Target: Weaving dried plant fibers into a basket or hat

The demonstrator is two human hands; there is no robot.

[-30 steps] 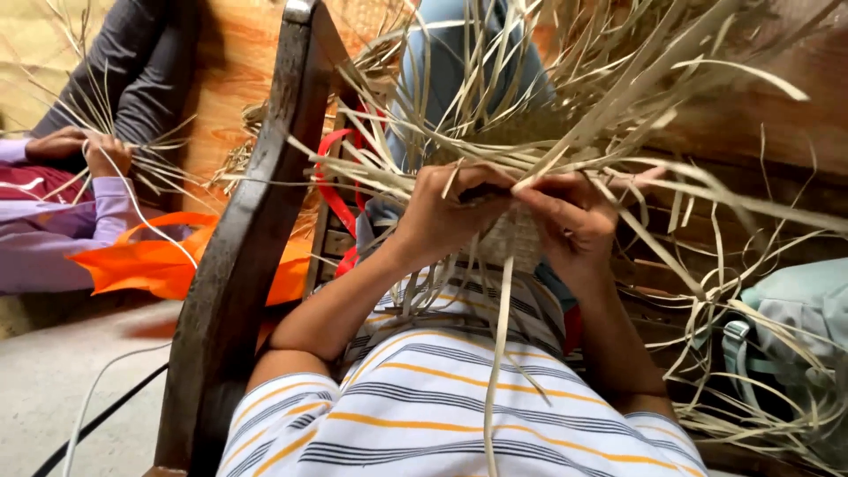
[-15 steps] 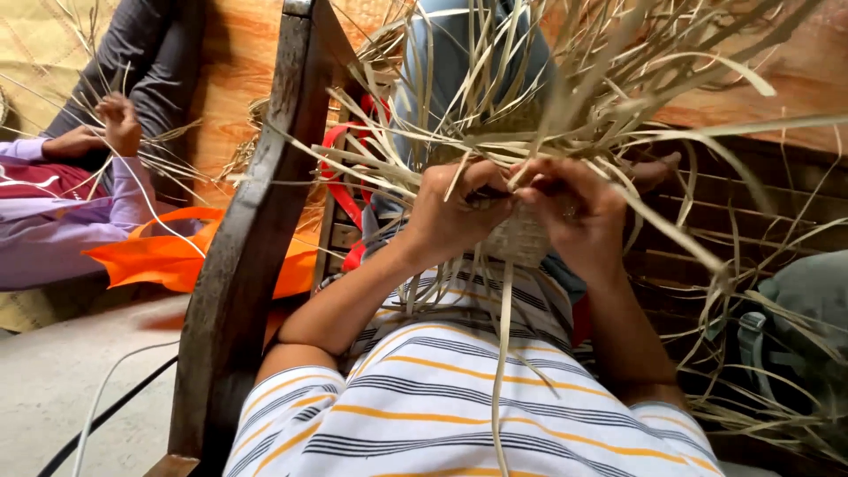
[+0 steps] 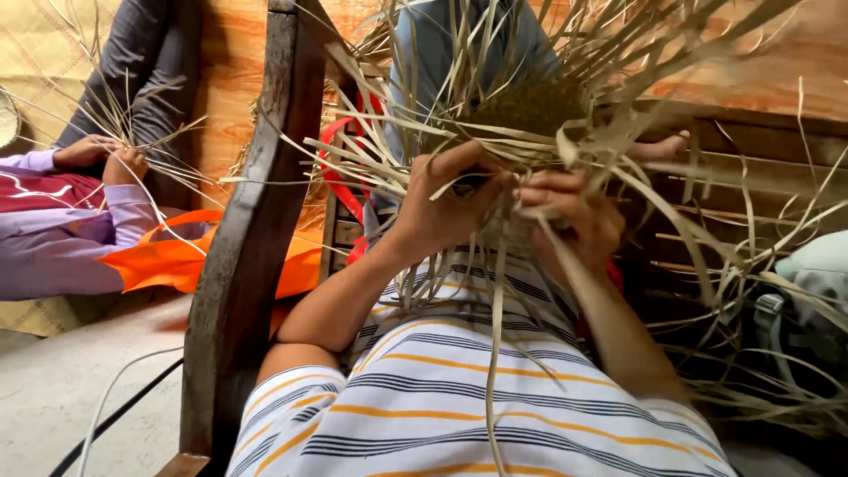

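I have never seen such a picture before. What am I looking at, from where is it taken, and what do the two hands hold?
There is no machine here. The one picture comes from a camera worn on a person's head, looking down past a white shirt with grey and orange stripes.

The two bare hands belong to that person. The left hand and the right hand are both closed on a half-woven piece of pale dry straw strips, whose loose ends stick out on all sides.

Beside the left arm stands a dark curved wooden chair frame. Behind it lies an orange cloth.

At the far left, another person in lilac sleeves handles similar strips; those hands are not the wearer's.
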